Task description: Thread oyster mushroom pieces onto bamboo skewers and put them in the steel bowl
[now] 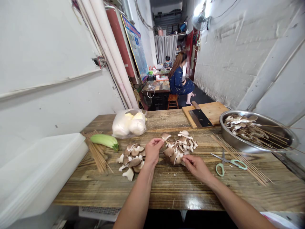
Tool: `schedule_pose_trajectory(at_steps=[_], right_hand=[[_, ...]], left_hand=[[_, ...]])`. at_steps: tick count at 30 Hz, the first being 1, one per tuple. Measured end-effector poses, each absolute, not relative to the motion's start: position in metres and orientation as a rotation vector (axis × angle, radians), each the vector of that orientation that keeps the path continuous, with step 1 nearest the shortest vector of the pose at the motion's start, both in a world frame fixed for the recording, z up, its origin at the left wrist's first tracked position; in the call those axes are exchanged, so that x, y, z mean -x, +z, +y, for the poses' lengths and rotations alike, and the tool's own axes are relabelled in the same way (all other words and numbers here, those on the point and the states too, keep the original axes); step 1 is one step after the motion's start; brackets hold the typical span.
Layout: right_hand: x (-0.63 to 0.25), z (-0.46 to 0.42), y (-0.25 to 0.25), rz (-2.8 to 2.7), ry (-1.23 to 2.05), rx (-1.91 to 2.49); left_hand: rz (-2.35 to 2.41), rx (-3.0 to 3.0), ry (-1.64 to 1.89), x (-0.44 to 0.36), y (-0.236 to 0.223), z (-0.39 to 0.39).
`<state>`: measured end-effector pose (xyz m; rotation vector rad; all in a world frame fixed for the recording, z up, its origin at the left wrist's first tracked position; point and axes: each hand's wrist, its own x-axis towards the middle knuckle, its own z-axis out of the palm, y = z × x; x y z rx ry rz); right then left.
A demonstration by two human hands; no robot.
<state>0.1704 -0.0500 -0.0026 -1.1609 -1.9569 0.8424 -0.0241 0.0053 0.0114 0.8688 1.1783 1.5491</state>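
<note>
Brown mushrooms (174,153): two piles on the table (166,190).
Left hand (153,151): grip pinched on a mushroom piece (166,136).
Right hand (196,167): grip pinched on the right pile's edge.
Scissors (239,164): beside skewers (252,170).

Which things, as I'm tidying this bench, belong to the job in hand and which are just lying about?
Likely in the job: oyster mushrooms, skewers, steel basin, perhaps scissors.
Seemingly just lying about: green vegetable, cleaver, cutting board, plastic bag.
</note>
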Motion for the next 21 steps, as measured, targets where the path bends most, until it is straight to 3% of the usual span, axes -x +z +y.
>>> schedule_pose_trajectory(at_steps=[21], right_hand=[[-0.1718,-0.0508,-0.003,-2.022,0.749,1.188]], left_hand=[[1.219,-0.879,1.668,0.0282,0.0059,0.0099]])
